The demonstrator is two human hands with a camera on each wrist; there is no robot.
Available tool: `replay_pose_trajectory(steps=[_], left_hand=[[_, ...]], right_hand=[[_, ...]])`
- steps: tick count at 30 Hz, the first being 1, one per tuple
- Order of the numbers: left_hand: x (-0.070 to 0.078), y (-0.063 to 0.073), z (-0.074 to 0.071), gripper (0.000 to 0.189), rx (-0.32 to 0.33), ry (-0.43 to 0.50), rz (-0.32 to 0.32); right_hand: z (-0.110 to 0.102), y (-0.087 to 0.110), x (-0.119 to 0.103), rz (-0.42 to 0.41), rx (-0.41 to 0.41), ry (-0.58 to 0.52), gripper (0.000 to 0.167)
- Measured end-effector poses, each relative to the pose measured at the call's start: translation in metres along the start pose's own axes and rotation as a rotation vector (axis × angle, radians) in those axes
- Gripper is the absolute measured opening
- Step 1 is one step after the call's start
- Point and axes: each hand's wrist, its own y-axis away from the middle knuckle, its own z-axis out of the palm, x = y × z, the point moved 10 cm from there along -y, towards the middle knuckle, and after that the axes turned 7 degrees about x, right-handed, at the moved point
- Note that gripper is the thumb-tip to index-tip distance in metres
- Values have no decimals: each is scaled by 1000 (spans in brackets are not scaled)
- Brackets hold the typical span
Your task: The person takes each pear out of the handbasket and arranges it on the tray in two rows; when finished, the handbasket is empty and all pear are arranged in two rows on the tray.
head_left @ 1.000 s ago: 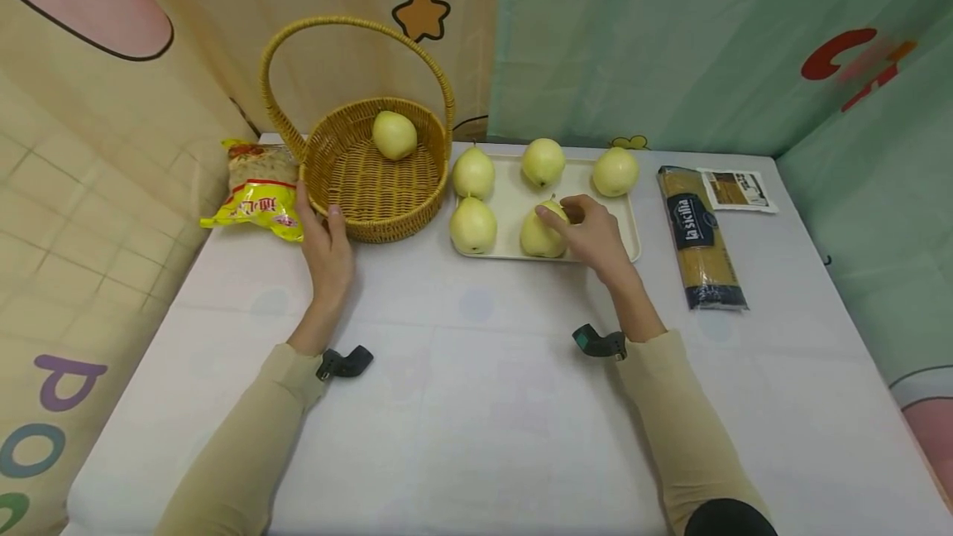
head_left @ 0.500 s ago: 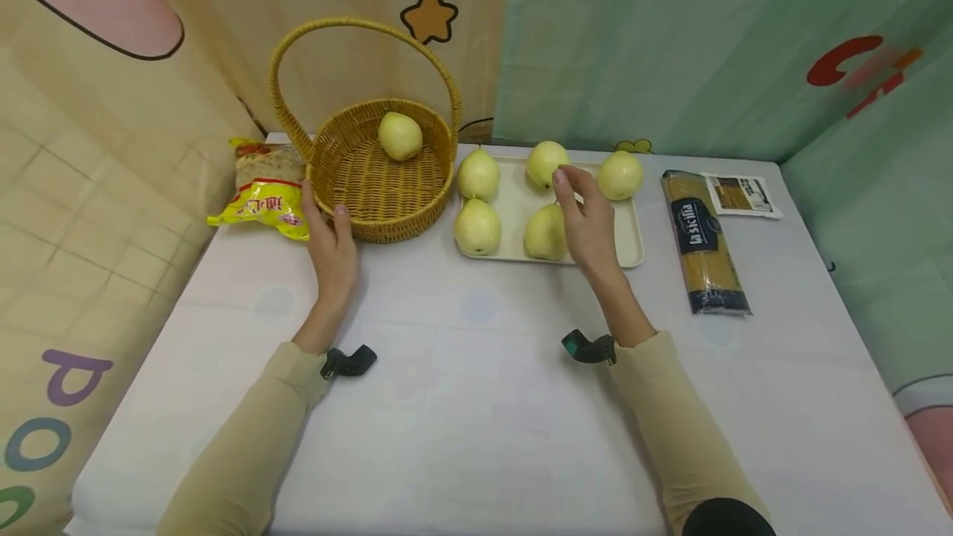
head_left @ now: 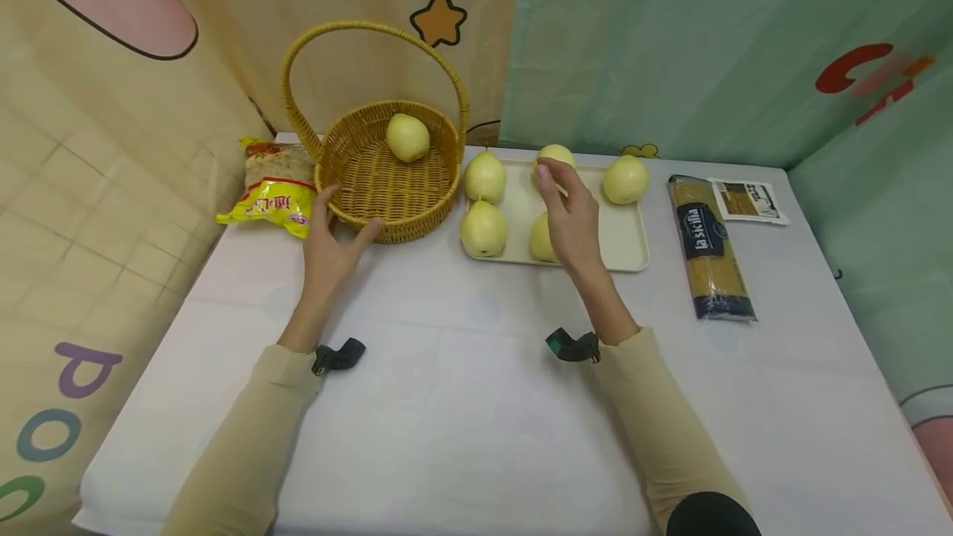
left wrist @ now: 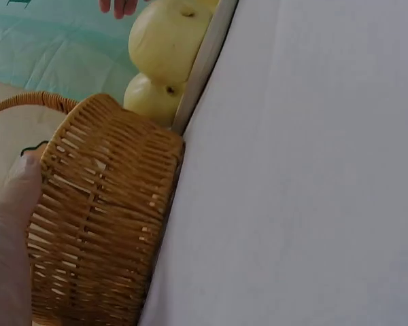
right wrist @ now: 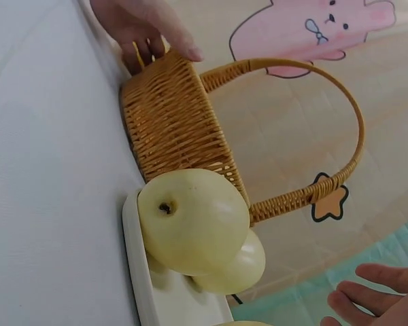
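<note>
My left hand (head_left: 331, 259) touches the near left side of a round wicker basket (head_left: 357, 217), thumb and fingers spread at its rim. In the left wrist view the thumb (left wrist: 20, 190) lies along the basket's edge. One pale green pear (head_left: 407, 137) sits inside, toward the back. To the right, my right hand (head_left: 577, 222) hovers over a cream tray (head_left: 629, 242), its fingers loosely bent with nothing between them. Several pears rest on that tray, including a front left one (head_left: 483, 229), a back right one (head_left: 625, 179) and a front middle one (head_left: 541, 240) partly hidden by the hand.
Left of the basket lies a yellow-and-red food packet (head_left: 275, 189). A long pack of dry noodles (head_left: 711, 251) and a small flat sachet (head_left: 748, 201) lie right of the tray. A printed curtain (head_left: 670, 48) hangs behind the white-covered table (head_left: 462, 420).
My right hand has left the front middle pear and risen leftward with nothing in it. On the basket's side, my left thumb and fingers have spread wider apart. The pears stay in place.
</note>
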Motion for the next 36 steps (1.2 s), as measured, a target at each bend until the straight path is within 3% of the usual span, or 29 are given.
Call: replay_pose_trajectory(steps=[5, 10, 16, 23, 28, 33, 36], left_hand=[[2, 3, -2, 85, -7, -87, 29], [11, 10, 2, 83, 61, -168, 85], [21, 19, 13, 84, 154, -186, 116], [27, 30, 24, 91, 221, -226, 57], [27, 34, 24, 96, 216, -272, 6], [22, 33, 22, 103, 183, -214, -26], [20, 29, 20, 103, 182, -165, -5]], right_hand=[[-1, 2, -3, -14, 2, 22, 46], [3, 4, -3, -19, -18, 23, 46], [2, 6, -2, -23, -16, 48, 47], [5, 6, -1, -14, -28, 25, 47], [12, 8, -2, -7, -47, -5, 47], [21, 11, -2, 4, -75, -34, 46], [24, 13, -2, 4, -84, -55, 46]])
